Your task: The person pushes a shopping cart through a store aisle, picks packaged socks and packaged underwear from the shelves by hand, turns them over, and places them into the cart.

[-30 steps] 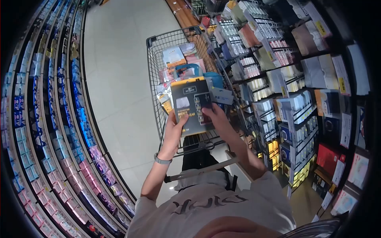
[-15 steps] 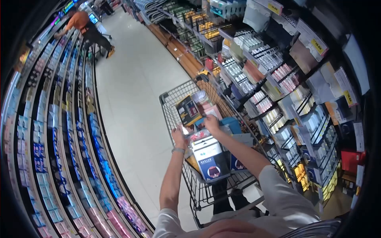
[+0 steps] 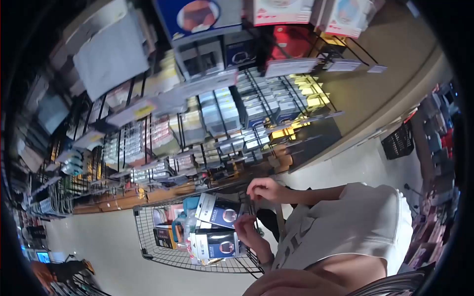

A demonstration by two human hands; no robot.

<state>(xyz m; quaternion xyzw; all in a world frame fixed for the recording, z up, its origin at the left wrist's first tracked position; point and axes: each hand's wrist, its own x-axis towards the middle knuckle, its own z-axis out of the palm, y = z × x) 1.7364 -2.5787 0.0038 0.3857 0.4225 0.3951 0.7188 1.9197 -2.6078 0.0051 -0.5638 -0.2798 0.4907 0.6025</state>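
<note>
My left hand [image 3: 251,231], with a band at its wrist, hangs over the near end of the shopping cart [image 3: 173,262]. Its fingers are loosely bent beside the boxed underwear packs, with no visible grip on them. Above the cart's near corner, my right hand [image 3: 267,190] is held with bent, parted fingers and nothing visible in it. One blue-and-white underwear pack [image 3: 215,245] lies nearest my left hand. Another underwear pack [image 3: 219,209] rests tilted beside it. Farther in are a black-and-yellow box [image 3: 164,237] and a teal item [image 3: 191,203].
A shelf rack with hooks and price strips [image 3: 212,81] runs alongside the cart, full of packaged goods. A black basket [image 3: 397,140] stands on the floor at right. Another person [image 3: 61,270] is at lower left, by more shelves.
The view has swung and rotated toward the rack. My hands have let go of the clear-topped underwear pack, which now lies in the cart, and have drawn back to its near end.
</note>
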